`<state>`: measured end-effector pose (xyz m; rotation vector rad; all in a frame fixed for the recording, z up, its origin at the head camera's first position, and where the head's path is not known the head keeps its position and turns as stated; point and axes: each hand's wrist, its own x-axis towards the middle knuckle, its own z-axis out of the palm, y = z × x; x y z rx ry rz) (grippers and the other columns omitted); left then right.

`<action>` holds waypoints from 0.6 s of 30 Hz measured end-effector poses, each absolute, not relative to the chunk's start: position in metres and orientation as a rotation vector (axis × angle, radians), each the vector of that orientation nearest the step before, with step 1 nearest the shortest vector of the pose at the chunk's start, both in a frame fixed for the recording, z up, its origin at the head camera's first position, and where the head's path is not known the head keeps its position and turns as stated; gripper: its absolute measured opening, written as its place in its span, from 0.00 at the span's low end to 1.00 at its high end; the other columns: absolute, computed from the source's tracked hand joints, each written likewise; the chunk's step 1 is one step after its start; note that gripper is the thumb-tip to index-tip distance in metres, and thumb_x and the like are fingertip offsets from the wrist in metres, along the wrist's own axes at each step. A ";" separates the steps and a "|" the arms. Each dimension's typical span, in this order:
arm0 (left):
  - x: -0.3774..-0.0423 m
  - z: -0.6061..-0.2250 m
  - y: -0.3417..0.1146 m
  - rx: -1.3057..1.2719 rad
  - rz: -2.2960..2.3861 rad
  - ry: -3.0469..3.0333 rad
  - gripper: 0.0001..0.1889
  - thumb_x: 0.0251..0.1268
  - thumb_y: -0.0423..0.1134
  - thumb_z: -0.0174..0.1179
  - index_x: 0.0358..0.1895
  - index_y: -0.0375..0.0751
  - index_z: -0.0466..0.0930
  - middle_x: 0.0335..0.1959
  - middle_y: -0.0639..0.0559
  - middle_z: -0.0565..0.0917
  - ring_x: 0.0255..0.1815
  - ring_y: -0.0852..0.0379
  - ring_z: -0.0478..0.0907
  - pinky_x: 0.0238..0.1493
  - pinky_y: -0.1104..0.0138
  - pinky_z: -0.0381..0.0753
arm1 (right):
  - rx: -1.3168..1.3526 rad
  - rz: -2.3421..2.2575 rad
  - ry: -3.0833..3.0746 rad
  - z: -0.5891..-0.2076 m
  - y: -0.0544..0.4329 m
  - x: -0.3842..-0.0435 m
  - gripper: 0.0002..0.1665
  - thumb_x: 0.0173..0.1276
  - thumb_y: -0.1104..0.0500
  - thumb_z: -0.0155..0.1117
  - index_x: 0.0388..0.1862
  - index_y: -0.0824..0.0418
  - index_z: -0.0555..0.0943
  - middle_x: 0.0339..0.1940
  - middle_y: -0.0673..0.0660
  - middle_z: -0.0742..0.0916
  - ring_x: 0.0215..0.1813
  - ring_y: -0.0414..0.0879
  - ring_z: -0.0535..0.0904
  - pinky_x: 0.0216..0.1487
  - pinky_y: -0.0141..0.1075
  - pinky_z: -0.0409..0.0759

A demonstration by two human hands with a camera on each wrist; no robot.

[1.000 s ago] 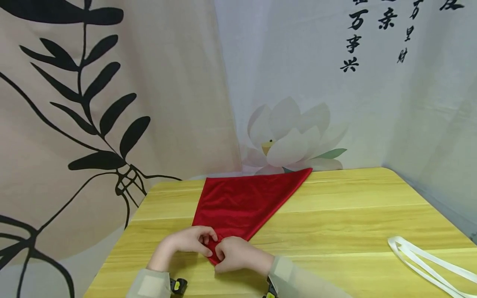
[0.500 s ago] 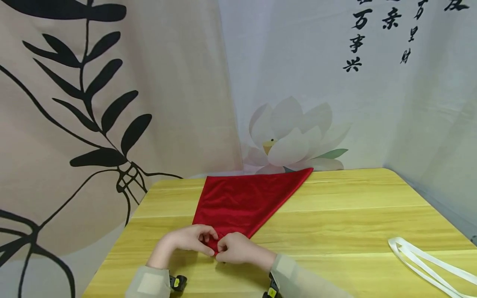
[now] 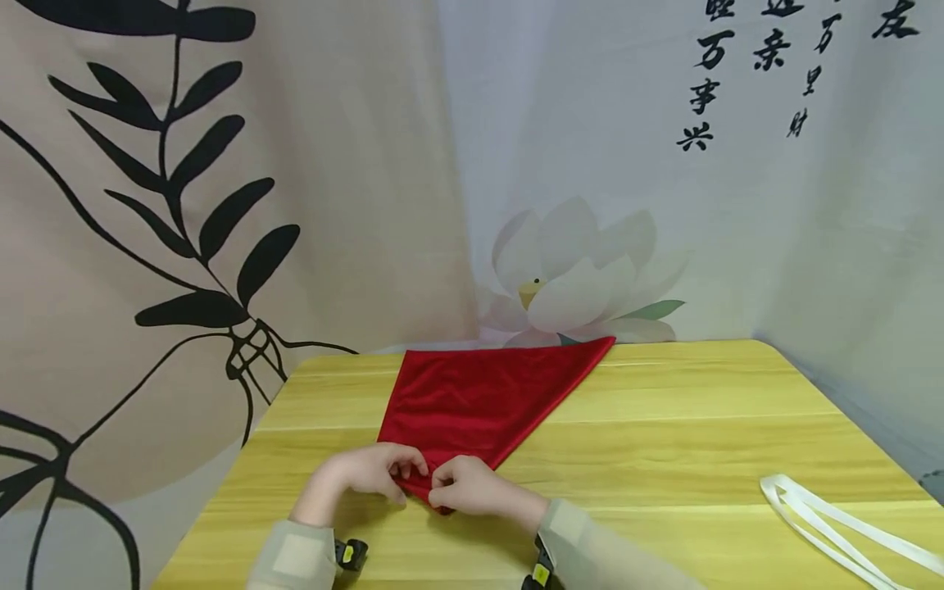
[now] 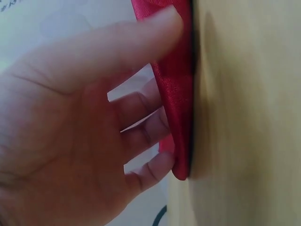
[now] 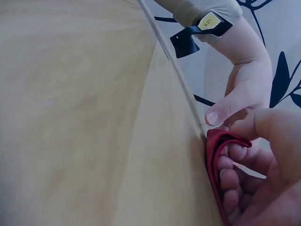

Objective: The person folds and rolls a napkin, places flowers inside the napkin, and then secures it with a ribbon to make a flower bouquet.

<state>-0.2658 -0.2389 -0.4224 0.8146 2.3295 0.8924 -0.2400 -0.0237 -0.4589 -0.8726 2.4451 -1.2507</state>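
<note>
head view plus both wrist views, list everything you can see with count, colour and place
table: 1, yellow wood-grain, under the cloth and strap
red cloth: 1, red, on the table, near end at the hands
strap: 1 looped, white, table's right side, running out of frame
backdrop: count unclear, pale, behind the table, printed with black leaves, a pale lotus and black characters
wrist devices: 2, black with yellow labels, one at each wrist
sleeves: 2, beige, lower edge
left hand: 1, bare, at the cloth
right hand: 1, bare, pinching the cloth

Left fingers (image 4: pixel 137 107) loosely bent, thumb (image 4: pixel 136 44) outstretched | right fingers (image 5: pixel 229 180) curled, pinching | arms (image 3: pixel 612 543) angled inward
</note>
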 end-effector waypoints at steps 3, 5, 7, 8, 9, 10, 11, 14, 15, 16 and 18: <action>-0.269 -0.421 -0.239 0.815 0.863 2.330 0.18 0.48 0.22 0.68 0.44 0.39 0.80 0.31 0.50 0.76 0.36 0.53 0.70 0.34 0.67 0.71 | -0.823 -1.297 2.412 -0.462 -0.024 -0.241 0.13 0.52 0.62 0.62 0.11 0.54 0.72 0.09 0.41 0.69 0.17 0.33 0.60 0.23 0.26 0.57; -0.271 -0.421 -0.237 0.814 0.830 2.349 0.17 0.48 0.20 0.66 0.42 0.40 0.81 0.30 0.51 0.76 0.34 0.55 0.71 0.33 0.67 0.71 | -0.797 -1.326 2.386 -0.466 -0.024 -0.241 0.13 0.52 0.62 0.62 0.12 0.54 0.73 0.10 0.40 0.71 0.17 0.33 0.61 0.23 0.26 0.59; -0.273 -0.422 -0.235 0.817 0.792 2.377 0.16 0.48 0.20 0.65 0.39 0.41 0.83 0.29 0.53 0.77 0.32 0.56 0.72 0.32 0.68 0.72 | -0.779 -1.349 2.364 -0.468 -0.023 -0.241 0.12 0.52 0.62 0.63 0.12 0.55 0.74 0.10 0.40 0.72 0.18 0.33 0.62 0.24 0.25 0.60; -0.274 -0.421 -0.235 0.813 0.776 2.391 0.15 0.48 0.20 0.64 0.38 0.42 0.83 0.29 0.54 0.78 0.32 0.57 0.72 0.32 0.67 0.72 | -0.774 -1.359 2.358 -0.469 -0.022 -0.241 0.12 0.51 0.62 0.63 0.12 0.55 0.74 0.10 0.40 0.73 0.18 0.32 0.62 0.24 0.25 0.60; -0.275 -0.421 -0.234 0.806 0.760 2.405 0.15 0.49 0.20 0.64 0.37 0.43 0.84 0.29 0.55 0.78 0.32 0.58 0.72 0.32 0.67 0.72 | -0.772 -1.368 2.353 -0.469 -0.022 -0.241 0.12 0.51 0.62 0.63 0.12 0.55 0.74 0.10 0.40 0.74 0.18 0.32 0.63 0.24 0.25 0.60; -0.276 -0.420 -0.233 0.799 0.751 2.414 0.14 0.49 0.20 0.64 0.36 0.43 0.84 0.29 0.56 0.79 0.31 0.59 0.72 0.32 0.67 0.73 | -0.768 -1.377 2.345 -0.469 -0.021 -0.241 0.12 0.52 0.62 0.62 0.12 0.55 0.74 0.10 0.40 0.74 0.18 0.33 0.62 0.24 0.25 0.60; -0.276 -0.418 -0.232 0.799 0.739 2.424 0.14 0.49 0.20 0.63 0.36 0.43 0.85 0.29 0.57 0.80 0.31 0.59 0.73 0.33 0.66 0.73 | -0.765 -1.386 2.341 -0.469 -0.021 -0.241 0.12 0.51 0.62 0.62 0.12 0.55 0.74 0.10 0.41 0.73 0.18 0.33 0.62 0.24 0.26 0.60; -0.277 -0.412 -0.231 0.804 0.713 2.437 0.14 0.51 0.21 0.63 0.35 0.43 0.86 0.30 0.58 0.81 0.30 0.62 0.72 0.33 0.67 0.73 | -0.757 -1.416 2.323 -0.465 -0.019 -0.241 0.11 0.52 0.62 0.62 0.13 0.56 0.74 0.11 0.41 0.73 0.18 0.33 0.61 0.24 0.26 0.59; -0.277 -0.410 -0.230 0.814 0.702 2.439 0.13 0.51 0.21 0.62 0.35 0.43 0.87 0.30 0.59 0.82 0.29 0.63 0.72 0.33 0.68 0.73 | -0.756 -1.424 2.315 -0.463 -0.018 -0.241 0.11 0.52 0.62 0.62 0.13 0.56 0.74 0.11 0.42 0.73 0.18 0.33 0.61 0.24 0.27 0.59; -0.277 -0.408 -0.229 0.822 0.687 2.448 0.13 0.52 0.22 0.62 0.35 0.44 0.87 0.30 0.60 0.82 0.29 0.64 0.71 0.33 0.69 0.73 | -0.751 -1.431 2.309 -0.462 -0.017 -0.241 0.11 0.52 0.63 0.62 0.13 0.57 0.75 0.11 0.42 0.73 0.18 0.33 0.61 0.24 0.27 0.59; -0.277 -0.405 -0.227 0.828 0.660 2.467 0.12 0.54 0.23 0.62 0.34 0.45 0.87 0.30 0.61 0.82 0.28 0.65 0.70 0.32 0.69 0.72 | -0.748 -1.438 2.304 -0.459 -0.015 -0.242 0.10 0.52 0.63 0.62 0.14 0.58 0.75 0.12 0.43 0.73 0.19 0.34 0.61 0.24 0.27 0.59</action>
